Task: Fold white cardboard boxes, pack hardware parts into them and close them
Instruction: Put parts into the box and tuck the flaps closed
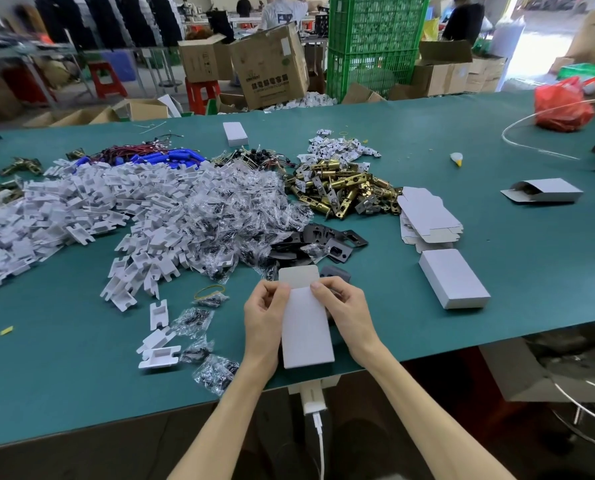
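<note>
Nearby, black plates (327, 237) behind held box (306, 334), closed box (453, 277) right

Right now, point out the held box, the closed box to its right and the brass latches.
held box (306, 334): head view, front panel.
closed box (453, 277): head view, top face.
brass latches (337, 188): head view, middle of the pile.

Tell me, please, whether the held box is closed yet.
Open: the box has its flap sticking out untucked; left hand and right hand pinch it.
</note>
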